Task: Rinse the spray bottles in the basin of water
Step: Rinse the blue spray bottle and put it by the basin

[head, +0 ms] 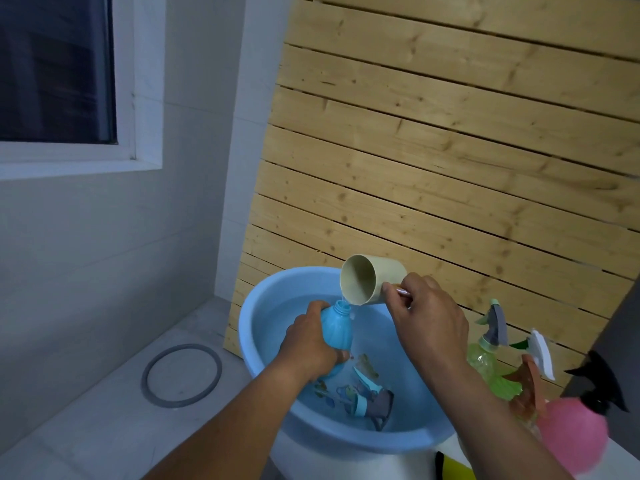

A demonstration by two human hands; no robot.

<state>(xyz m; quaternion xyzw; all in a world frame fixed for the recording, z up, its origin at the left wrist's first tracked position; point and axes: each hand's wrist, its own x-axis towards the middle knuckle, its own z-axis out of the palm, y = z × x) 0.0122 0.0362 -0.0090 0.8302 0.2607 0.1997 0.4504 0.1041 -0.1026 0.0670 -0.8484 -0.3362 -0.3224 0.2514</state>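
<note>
Blue bottle, capless, gripped around its body by the left hand and held tilted over the basin, open neck up and toward the cup. Beige cup tipped on its side just above that neck, mouth facing the camera, handle pinched in the curled fingers of the right hand; thin stream of water seen running from the cup's lower lip into the bottle neck. Pale blue plastic for the basin, round, partly filled with clear water, printed cartoon figures showing on its bottom. Submerged near the front of the basin, a blue and grey spray head, lying loose and apart from the held bottle. Right of the basin, just beside its rim, a green bottle standing upright with a grey and green trigger head. Next to it, partly hidden behind the right forearm, a clear bottle with a white and brown trigger. Further right and nearer, a pink bottle with a black trigger. Slatted wood panel leaning behind the basin. Grey ring lying flat on the tiled floor to the left, well apart from the basin. Dark window high on the left wall.
</note>
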